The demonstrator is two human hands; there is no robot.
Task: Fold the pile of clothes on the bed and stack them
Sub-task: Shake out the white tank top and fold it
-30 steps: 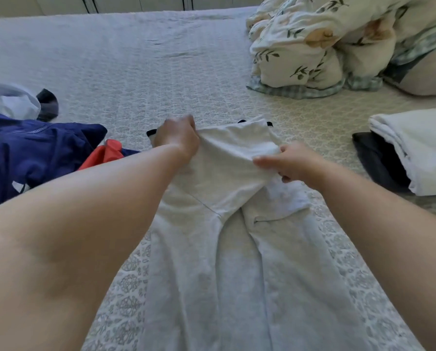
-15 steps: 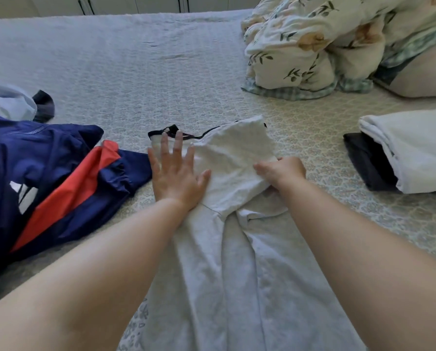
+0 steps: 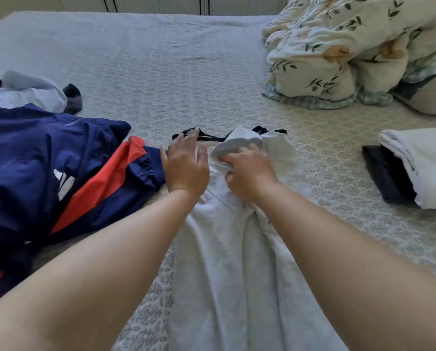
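One camera alone is covering the scene, so no two views are sharing any part of it. It is sitting at head height and looking forward and down along the person's bare forearms, close above the pale patterned quilted bedspread (image 3: 141, 72). The wide lens is bending the bedspread's far edge. Beyond that edge, the white cupboard doors with dark handles (image 3: 158, 2) are closing off the top of the view. At the bedspread's right side, the floral cream duvet heap (image 3: 338, 51) is running out of frame.
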